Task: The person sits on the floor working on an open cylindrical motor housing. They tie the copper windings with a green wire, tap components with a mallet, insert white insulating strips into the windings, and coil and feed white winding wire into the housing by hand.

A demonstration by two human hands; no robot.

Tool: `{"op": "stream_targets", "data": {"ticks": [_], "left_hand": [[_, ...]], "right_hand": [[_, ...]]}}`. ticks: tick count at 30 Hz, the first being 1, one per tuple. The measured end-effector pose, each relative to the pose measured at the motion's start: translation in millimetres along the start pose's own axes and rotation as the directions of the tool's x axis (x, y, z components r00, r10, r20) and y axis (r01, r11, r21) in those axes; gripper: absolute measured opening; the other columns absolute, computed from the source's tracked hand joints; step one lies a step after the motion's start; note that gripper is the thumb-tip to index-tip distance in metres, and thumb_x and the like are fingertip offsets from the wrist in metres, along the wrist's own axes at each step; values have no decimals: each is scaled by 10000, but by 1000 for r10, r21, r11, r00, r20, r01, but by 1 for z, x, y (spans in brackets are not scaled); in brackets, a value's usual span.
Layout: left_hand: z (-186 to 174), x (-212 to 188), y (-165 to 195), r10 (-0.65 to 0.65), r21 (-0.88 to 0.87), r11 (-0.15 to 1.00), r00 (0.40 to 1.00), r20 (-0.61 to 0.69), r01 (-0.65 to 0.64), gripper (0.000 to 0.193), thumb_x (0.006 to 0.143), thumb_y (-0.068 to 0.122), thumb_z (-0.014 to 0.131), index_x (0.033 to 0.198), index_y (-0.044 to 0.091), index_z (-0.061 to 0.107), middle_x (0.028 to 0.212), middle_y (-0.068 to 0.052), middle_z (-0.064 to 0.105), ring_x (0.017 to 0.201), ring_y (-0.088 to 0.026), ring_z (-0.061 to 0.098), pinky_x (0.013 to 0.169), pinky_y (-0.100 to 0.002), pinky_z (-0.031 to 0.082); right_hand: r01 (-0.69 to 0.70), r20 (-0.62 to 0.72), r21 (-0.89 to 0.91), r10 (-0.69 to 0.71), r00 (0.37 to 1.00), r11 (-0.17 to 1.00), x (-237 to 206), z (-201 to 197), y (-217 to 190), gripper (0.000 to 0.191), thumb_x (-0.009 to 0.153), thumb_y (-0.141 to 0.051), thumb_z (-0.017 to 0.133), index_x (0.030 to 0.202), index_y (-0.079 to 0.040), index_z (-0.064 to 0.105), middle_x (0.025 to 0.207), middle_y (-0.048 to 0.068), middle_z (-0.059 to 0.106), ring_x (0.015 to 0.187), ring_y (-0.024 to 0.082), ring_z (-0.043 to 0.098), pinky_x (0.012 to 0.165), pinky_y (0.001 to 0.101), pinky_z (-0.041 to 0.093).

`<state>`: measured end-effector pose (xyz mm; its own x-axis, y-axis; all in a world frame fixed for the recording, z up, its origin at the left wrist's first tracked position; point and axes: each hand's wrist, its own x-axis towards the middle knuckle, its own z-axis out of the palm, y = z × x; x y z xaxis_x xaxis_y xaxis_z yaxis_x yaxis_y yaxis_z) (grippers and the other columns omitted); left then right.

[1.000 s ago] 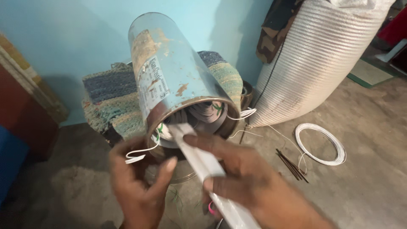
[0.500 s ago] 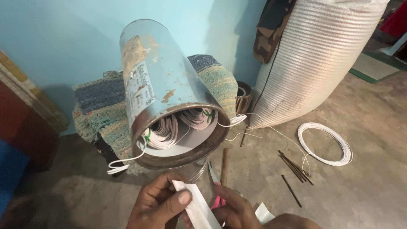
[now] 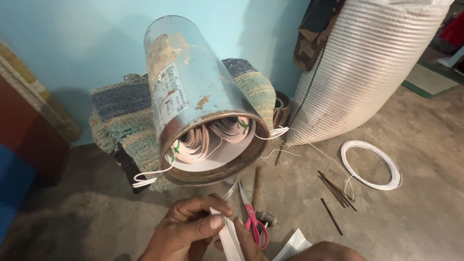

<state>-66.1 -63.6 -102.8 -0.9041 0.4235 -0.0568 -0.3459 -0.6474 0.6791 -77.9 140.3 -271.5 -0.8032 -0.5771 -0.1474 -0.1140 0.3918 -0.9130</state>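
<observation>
A rusty metal cylinder (image 3: 193, 92) lies tilted on a knitted cloth (image 3: 130, 121), its open end toward me with copper windings (image 3: 208, 137) and white paper lining inside. White lead wires (image 3: 145, 176) hang from its rim. At the bottom of the view, my left hand (image 3: 186, 232) pinches a white paper strip (image 3: 229, 239) between thumb and fingers. My right hand (image 3: 314, 251) is mostly cut off at the bottom edge, fingers touching the same strip. Both hands are well below the cylinder's mouth.
Scissors with pink handles (image 3: 253, 220) lie on the concrete floor beside a hammer (image 3: 258, 193). A coil of white wire (image 3: 372, 164) and several thin dark sticks (image 3: 336, 188) lie to the right. A large white woven sack (image 3: 367, 67) stands at the back right.
Both hands have drawn back from the cylinder's mouth toward me, taking the white strip out. The windings inside the cylinder now show.
</observation>
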Motion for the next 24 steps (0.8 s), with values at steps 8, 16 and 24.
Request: {"op": "stream_targets", "data": {"ticks": [8,16,24], "left_hand": [[-17,1,7,88,114,991,983,-158,-71,257,757,-9,813,1009,-18,767,862,-169,790,836,-219,748,777,-358,576],[-23,-3,10,258,101,964,957,-130,-246,190,788,-21,768,972,-61,743,841,-240,802,793,-263,765,723,-371,601],[-22,-9,19,510,470,800,836,-204,-373,158,836,-32,705,971,-103,749,772,-245,813,708,-269,804,634,-403,661]], "right_hand": [[-6,8,22,6,1000,1000,-1,1,-3,600,1042,-274,664,1567,-83,445,1585,276,443,1509,432,414,1249,516,279],[46,35,49,-47,998,998,6,-1,-15,614,1057,-266,656,1590,-73,420,1641,301,391,1554,453,363,1278,524,240],[487,6,-180,-494,869,855,-36,-75,-129,628,1072,-258,649,1612,-63,395,1696,326,338,1599,474,313,1307,533,201]]}}
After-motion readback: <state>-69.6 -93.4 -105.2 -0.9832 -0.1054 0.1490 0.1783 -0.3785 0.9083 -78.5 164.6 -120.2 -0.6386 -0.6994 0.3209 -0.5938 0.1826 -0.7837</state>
